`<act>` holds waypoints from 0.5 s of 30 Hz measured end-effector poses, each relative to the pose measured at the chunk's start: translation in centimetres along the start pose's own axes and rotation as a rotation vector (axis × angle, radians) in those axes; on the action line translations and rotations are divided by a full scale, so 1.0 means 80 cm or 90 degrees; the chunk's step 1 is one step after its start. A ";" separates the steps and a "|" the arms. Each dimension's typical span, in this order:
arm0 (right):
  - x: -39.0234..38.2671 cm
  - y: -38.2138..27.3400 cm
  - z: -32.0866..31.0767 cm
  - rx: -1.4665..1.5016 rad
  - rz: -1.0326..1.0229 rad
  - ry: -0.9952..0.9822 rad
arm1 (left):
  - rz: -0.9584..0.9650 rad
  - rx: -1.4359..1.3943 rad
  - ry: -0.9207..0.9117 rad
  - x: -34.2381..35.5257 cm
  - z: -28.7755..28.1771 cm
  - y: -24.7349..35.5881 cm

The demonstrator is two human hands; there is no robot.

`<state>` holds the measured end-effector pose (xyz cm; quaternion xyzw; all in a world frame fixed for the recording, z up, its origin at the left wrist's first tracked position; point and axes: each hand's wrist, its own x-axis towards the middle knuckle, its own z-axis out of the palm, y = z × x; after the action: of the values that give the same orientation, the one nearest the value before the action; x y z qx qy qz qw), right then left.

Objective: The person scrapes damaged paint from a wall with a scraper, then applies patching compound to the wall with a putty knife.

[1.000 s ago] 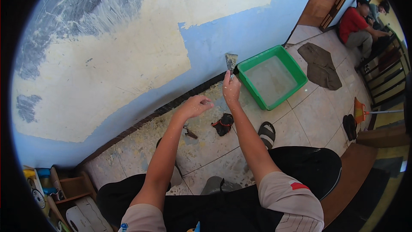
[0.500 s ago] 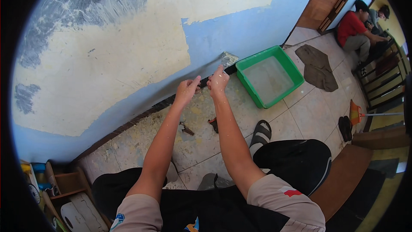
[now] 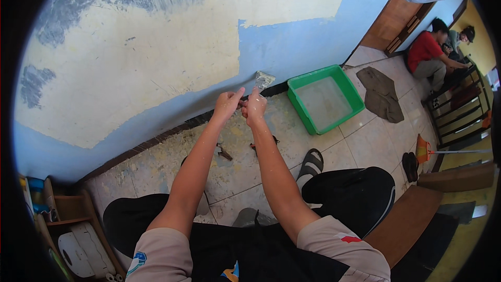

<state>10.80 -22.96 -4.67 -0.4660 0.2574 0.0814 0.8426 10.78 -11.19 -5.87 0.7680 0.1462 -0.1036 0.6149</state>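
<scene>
A paint scraper (image 3: 265,79) is gripped in my right hand (image 3: 255,107), its flake-covered blade pointing up near the foot of the wall (image 3: 167,68). My left hand (image 3: 226,106) is closed close beside it, thumb raised and fingers curled by the handle end; what those fingers hold is hidden. Both hands are speckled with pale paint bits. The wall shows blue paint, a large scraped cream area and grey patches. Below my hands, a small dark brown-handled object (image 3: 224,153) lies on the floor, and another dark piece (image 3: 253,147) shows partly behind my right forearm.
A green basin (image 3: 298,109) of cloudy water stands right of my hands, beside a brown cloth (image 3: 383,94). Paint flakes cover the tiles along the wall. A wooden shelf (image 3: 70,222) is at lower left. Farther right are sandals (image 3: 409,166), an orange broom (image 3: 422,149) and two seated people.
My right hand has moved left and slightly down with the scraper, closing the gap to my left hand. The view has shifted slightly.
</scene>
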 end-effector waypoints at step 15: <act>-0.050 0.051 0.029 -0.045 0.044 -0.081 | 0.065 -0.023 0.119 -0.016 -0.018 0.001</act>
<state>6.65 -18.42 -4.63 -0.4799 0.2162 0.1490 0.8371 9.58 -9.93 -5.07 0.7697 0.1657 0.0025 0.6165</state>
